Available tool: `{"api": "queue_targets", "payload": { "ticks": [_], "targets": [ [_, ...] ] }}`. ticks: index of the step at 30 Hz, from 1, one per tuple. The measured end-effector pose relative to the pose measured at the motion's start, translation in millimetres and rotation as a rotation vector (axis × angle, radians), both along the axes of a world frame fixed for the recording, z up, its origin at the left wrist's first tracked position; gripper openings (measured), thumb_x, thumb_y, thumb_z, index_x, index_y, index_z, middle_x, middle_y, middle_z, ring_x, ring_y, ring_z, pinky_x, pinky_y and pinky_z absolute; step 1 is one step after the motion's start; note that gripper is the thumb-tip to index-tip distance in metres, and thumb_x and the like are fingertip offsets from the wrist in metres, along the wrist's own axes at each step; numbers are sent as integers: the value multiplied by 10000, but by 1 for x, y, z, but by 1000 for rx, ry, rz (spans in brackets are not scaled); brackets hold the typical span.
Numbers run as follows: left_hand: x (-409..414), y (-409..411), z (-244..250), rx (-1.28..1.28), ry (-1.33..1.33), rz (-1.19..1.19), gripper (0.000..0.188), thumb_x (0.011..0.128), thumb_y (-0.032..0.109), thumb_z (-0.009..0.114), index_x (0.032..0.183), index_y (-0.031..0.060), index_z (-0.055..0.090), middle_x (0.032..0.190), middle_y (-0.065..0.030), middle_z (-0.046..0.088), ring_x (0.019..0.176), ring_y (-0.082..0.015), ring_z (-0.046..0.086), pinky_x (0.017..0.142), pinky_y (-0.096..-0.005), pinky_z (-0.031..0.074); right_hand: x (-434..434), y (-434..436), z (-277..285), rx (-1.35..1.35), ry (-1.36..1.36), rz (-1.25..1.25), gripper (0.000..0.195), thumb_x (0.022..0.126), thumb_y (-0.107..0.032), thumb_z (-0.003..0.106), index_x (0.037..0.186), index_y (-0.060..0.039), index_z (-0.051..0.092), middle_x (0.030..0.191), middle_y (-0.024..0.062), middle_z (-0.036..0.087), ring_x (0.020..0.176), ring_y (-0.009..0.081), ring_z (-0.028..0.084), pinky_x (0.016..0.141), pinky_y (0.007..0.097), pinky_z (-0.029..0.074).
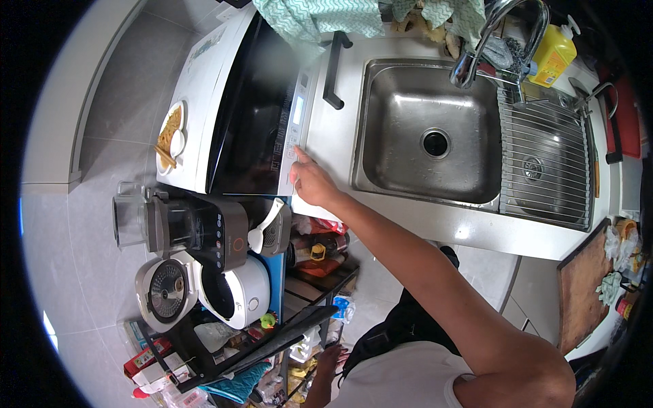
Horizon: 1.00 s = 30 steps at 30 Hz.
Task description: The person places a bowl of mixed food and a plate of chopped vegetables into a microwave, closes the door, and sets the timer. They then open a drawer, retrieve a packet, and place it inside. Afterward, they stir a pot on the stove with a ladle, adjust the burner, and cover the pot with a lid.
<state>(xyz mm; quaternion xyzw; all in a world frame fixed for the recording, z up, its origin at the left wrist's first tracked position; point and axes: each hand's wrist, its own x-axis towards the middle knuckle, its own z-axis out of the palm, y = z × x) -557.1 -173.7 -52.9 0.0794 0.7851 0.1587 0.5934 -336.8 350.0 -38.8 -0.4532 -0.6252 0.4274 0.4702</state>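
My right hand (314, 178) reaches to a white countertop oven (196, 122) with a black glass door (255, 112). Its extended index fingertip meets the buttons of the control panel (293, 143), and the other fingers are curled around nothing. Above the fingertip on the panel, a small display (298, 109) is lit. Low at my side hangs my left hand (330, 358), beside the shelf rack (326, 296); it holds nothing that I can see, and its fingers are small and partly in shadow.
Right of the oven is a steel sink (433, 173) with a faucet (464, 71) and a roll-up drying rack (543, 153). A grey kitchen appliance (232, 234) and an open-lidded rice cooker (250, 290) stand below the oven. A cutting board (581, 290) is at right.
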Motion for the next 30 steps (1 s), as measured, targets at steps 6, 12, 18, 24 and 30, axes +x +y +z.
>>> {"api": "queue_targets", "payload": {
  "ticks": [6,12,18,24,30],
  "targets": [
    [-7,4,-3,-94,-4,14,332,977,217,584,1238,14,568,1073,-137,671,922,-246,685,787,-361,546,-6,-2,-3,23,70,-70,137,739,27,625,816,-59,550,1501,317,342,1302,398,489,984,429,471],
    [-21,-11,-13,-70,-86,77,343,976,194,570,1269,17,541,1120,-154,655,1004,-294,687,879,-422,553,-9,-3,-1,25,60,-97,110,739,26,623,785,-53,562,1481,318,372,1177,414,580,930,439,501],
    [-12,-5,-7,-61,-40,49,353,979,197,573,1281,19,546,1095,-140,670,968,-275,698,867,-408,549,-6,-1,6,10,-118,-49,108,724,23,642,745,-54,568,1498,305,355,1109,413,614,898,444,513],
    [-13,13,0,-24,-59,115,323,990,176,576,1260,2,553,1058,-140,677,920,-263,705,817,-395,578,3,0,0,29,-48,13,101,743,28,618,741,-62,571,1538,273,310,1149,400,590,910,437,500],
    [-9,23,6,-42,-65,93,324,989,168,566,1264,-1,547,1064,-144,672,922,-269,703,826,-404,580,2,-1,-4,44,-21,-28,97,743,31,617,742,-63,591,1547,247,316,1161,399,590,916,437,501]
  ]
}}
